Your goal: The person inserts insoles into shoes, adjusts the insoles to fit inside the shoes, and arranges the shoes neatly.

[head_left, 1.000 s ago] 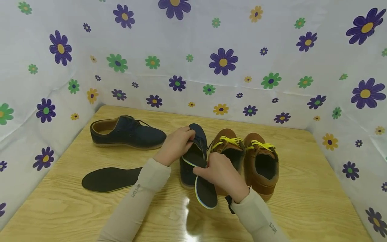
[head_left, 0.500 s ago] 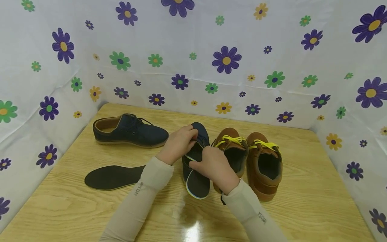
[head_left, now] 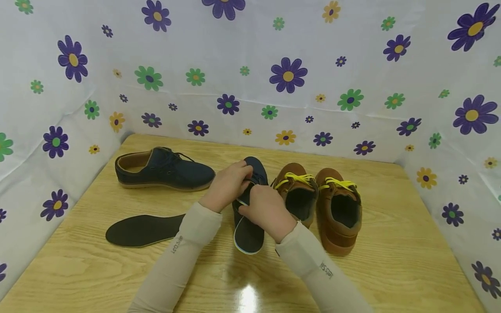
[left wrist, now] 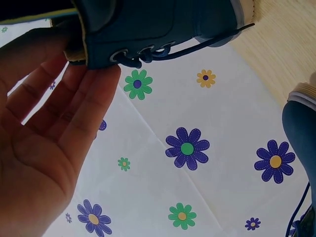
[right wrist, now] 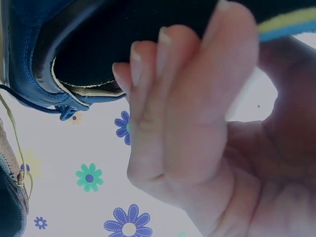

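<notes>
A navy lace-up shoe points away from me at the middle of the table. My left hand grips its upper beside the laces; the left wrist view shows thumb and fingers pinching the edge of the shoe's opening. My right hand holds a black insole with a pale edge. Its front part lies inside the shoe opening, while its heel end sticks out toward me. In the right wrist view, my fingers curl round the insole, which shows a yellow and blue edge. The insole's tip is hidden inside the shoe.
Another navy shoe lies at the back left, toe to the right. A second black insole lies flat at the left, partly behind my sleeve. Two brown shoes with yellow laces stand at the right. Flowered cloth hangs behind the table.
My right hand has moved left and slightly away from me, and the insole has gone further into the shoe. The left hand keeps its hold on the shoe.
</notes>
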`<state>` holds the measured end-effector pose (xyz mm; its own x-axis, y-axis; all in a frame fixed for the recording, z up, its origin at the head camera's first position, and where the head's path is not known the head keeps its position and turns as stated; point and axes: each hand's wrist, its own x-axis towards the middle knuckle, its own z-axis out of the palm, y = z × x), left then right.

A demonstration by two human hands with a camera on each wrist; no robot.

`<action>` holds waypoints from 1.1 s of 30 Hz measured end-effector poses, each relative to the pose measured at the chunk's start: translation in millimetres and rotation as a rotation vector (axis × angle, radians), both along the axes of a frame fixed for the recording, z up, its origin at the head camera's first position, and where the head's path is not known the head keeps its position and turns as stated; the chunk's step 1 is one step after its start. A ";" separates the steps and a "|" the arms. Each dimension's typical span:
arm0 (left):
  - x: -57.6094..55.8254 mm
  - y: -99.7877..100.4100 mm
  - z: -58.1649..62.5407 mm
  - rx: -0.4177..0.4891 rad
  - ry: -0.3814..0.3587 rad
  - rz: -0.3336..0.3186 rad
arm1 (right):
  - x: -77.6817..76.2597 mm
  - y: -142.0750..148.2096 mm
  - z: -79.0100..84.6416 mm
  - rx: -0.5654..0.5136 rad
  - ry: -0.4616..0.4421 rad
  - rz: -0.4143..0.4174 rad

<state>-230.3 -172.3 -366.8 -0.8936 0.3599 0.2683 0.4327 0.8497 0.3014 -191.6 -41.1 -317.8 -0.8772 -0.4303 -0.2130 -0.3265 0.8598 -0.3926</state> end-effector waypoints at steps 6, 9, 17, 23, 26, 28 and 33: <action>-1.2 -0.6 -2.9 -0.001 0.006 -0.010 | -2.3 -3.8 -1.4 0.015 0.006 -0.008; -1.2 -0.5 -4.0 0.004 0.009 -0.014 | -1.4 -4.2 -4.5 0.007 0.022 -0.017; -0.4 -0.2 -2.0 0.010 0.018 -0.008 | 10.3 -3.8 -13.1 0.083 0.153 -0.055; 0.0 0.5 -3.6 0.013 0.008 0.001 | 24.7 -2.5 -15.4 0.166 0.204 -0.056; 0.2 0.5 -4.0 0.014 0.004 0.005 | 34.1 -0.2 -14.7 0.163 0.207 -0.061; 0.1 0.3 -4.1 0.015 0.008 0.002 | 41.2 1.1 -15.7 0.154 0.220 -0.071; -1.0 0.1 -2.6 0.017 0.026 -0.004 | 56.3 0.2 -24.3 0.174 0.338 -0.117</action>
<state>-231.3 -172.2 -369.4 -0.8846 0.3587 0.2978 0.4442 0.8426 0.3044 -135.4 -40.9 -342.1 -0.9513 -0.3063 0.0351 -0.3083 0.9431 -0.1248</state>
